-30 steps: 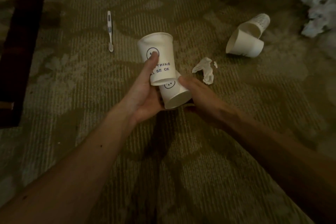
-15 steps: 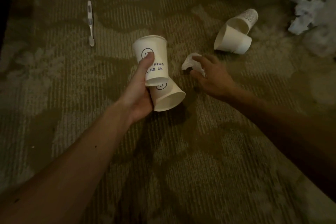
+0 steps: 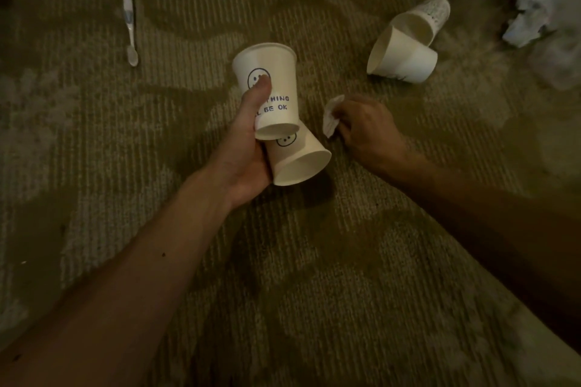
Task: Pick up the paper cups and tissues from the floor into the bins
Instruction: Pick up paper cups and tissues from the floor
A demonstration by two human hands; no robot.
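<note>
The left hand (image 3: 248,151) clamps two cups (image 3: 272,88) together, thumb across the upper one, probably so one hand carries both and the right hand (image 3: 369,129) is free; its fingers pinch a tissue (image 3: 330,119) on the floor (image 3: 314,276). Other cups (image 3: 405,55) lie beyond, untouched.

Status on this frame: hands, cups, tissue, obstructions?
Left hand grips two paper cups. Right hand pinches a crumpled tissue. Two more cups and a tissue pile lie beyond on the carpet; no bin in view.
</note>
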